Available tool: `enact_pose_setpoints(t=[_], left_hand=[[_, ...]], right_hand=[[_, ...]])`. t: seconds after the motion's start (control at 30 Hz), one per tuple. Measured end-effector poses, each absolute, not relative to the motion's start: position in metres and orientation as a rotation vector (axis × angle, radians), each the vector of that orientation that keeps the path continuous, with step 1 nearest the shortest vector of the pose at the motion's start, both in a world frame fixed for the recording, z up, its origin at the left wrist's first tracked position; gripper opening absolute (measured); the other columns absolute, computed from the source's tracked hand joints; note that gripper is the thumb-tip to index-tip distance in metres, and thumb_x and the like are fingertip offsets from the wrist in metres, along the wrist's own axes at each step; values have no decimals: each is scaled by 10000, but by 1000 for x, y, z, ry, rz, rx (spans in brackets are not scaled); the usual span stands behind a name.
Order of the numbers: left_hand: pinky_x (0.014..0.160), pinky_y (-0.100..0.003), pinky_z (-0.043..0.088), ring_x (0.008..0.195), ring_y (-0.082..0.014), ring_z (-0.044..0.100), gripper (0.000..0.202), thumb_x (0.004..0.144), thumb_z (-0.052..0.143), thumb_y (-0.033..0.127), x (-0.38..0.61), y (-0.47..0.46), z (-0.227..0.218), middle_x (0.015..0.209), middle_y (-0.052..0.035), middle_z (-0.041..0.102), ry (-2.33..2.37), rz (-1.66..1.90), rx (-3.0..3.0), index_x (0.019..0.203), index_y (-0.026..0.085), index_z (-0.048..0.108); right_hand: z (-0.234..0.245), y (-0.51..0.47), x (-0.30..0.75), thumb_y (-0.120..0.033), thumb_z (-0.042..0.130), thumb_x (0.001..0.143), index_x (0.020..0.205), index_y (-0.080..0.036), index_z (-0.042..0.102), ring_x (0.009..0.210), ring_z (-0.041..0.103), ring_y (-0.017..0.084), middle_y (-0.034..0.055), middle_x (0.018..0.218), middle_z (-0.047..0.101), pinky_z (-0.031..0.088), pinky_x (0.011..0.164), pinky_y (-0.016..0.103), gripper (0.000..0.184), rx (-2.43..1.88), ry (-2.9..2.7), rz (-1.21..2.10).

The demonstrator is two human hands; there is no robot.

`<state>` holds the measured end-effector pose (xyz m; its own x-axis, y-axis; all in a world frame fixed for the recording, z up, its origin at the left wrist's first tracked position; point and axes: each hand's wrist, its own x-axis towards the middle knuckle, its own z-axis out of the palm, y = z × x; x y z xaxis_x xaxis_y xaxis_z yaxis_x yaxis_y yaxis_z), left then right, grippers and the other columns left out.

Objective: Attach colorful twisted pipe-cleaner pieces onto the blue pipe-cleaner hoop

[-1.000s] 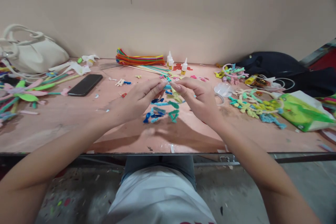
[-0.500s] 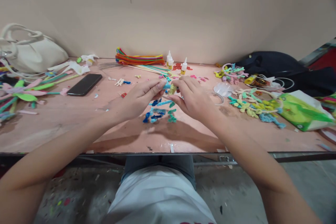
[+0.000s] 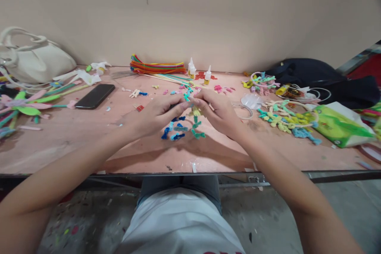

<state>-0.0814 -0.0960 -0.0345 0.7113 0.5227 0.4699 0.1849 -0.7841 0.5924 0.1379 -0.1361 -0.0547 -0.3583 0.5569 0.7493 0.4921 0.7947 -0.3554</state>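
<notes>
My left hand (image 3: 162, 113) and my right hand (image 3: 216, 110) meet over the middle of the table, thumbs and fingertips pinched close together. Between the fingertips shows a fuzzy teal pipe cleaner piece (image 3: 187, 97), mostly covered by the fingers. A pale yellow pipe cleaner piece (image 3: 195, 112) is just below the right fingertips; whether it is held I cannot tell. Nearer to me are twisted green pipe cleaner pieces (image 3: 197, 134) and, left of them, several dark and light blue pipe cleaner pieces (image 3: 175, 137).
Behind the hands are a bundle of coloured pipe cleaners (image 3: 157, 66) and small glue bottles (image 3: 207, 76). A black phone (image 3: 95, 96) and white handbag (image 3: 38, 57) are left. Right are a clear ring (image 3: 242, 112), a decorated hoop (image 3: 288, 121) and a green tissue pack (image 3: 342, 125).
Both hands have come closer together and slightly lower, fingertips now touching. The yellow piece shows lower than before, and a light blue strand below the hands no longer shows.
</notes>
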Motion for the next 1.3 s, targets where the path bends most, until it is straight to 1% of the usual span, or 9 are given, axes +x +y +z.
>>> enact_pose_setpoints(t=[0.1, 0.23, 0.4, 0.6, 0.7, 0.8, 0.97, 1.1, 1.3], left_hand=[[594, -256, 347, 597, -121, 464, 487, 1108, 452, 533, -81, -93, -37, 648, 37, 485, 533, 847, 2406, 772, 190, 531], [605, -256, 368, 612, -125, 461, 478, 1117, 437, 494, -79, -95, -38, 659, 31, 480, 501, 832, 2418, 744, 199, 478], [641, -261, 382, 642, -128, 475, 468, 1120, 406, 482, -80, -99, -37, 689, 24, 491, 518, 818, 2446, 755, 197, 477], [646, -266, 321, 652, -121, 438, 514, 1024, 589, 590, -79, -101, -36, 668, 34, 476, 617, 768, 2525, 720, 188, 490], [669, -263, 344, 676, -128, 470, 501, 1046, 545, 578, -78, -101, -36, 683, 29, 510, 655, 700, 2552, 738, 183, 525], [726, -267, 396, 761, -147, 529, 478, 1054, 508, 566, -79, -101, -34, 760, 4, 578, 634, 698, 2540, 772, 182, 551], [678, -273, 360, 693, -134, 480, 421, 1012, 559, 506, -82, -100, -33, 697, 23, 514, 623, 773, 2502, 741, 185, 533], [675, -269, 373, 713, -145, 530, 330, 1012, 529, 448, -82, -99, -35, 762, 6, 625, 583, 773, 2485, 839, 182, 619], [659, -260, 359, 687, -140, 515, 313, 1008, 523, 418, -81, -97, -36, 738, 11, 620, 574, 790, 2555, 856, 174, 647]], right_hand=[[-60, -134, 140, -396, 472, 1166, 976, -204, 616, 729, 558, 127, 1, 819, 630, 425, 699, 262, 306, -773, -2007, 77], [-63, -135, 139, -411, 450, 1167, 910, -218, 557, 665, 531, 123, -18, 729, 567, 418, 666, 265, 339, -775, -1943, 3], [-62, -137, 134, -372, 470, 1162, 862, -231, 495, 617, 486, 108, -37, 711, 531, 388, 620, 257, 332, -739, -1913, -69], [-63, -139, 130, -392, 467, 1156, 875, -233, 485, 580, 400, 107, -43, 705, 501, 319, 586, 278, 323, -874, -1920, -93], [-63, -141, 130, -392, 449, 1159, 884, -236, 468, 586, 389, 111, -41, 715, 489, 316, 589, 281, 317, -908, -1940, -91], [-61, -142, 130, -410, 421, 1171, 904, -238, 464, 625, 435, 123, -26, 755, 514, 348, 623, 284, 320, -923, -1961, -57], [-58, -145, 131, -476, 314, 1193, 900, -244, 456, 729, 532, 146, 5, 829, 578, 397, 698, 293, 400, -887, -2003, -2], [-60, -144, 133, -552, 319, 1174, 904, -231, 493, 755, 541, 163, 27, 849, 607, 403, 726, 312, 454, -855, -2025, -64], [-61, -141, 132, -553, 389, 1159, 784, -246, 391, 684, 447, 149, -15, 734, 475, 356, 681, 307, 484, -884, -1972, 91]])
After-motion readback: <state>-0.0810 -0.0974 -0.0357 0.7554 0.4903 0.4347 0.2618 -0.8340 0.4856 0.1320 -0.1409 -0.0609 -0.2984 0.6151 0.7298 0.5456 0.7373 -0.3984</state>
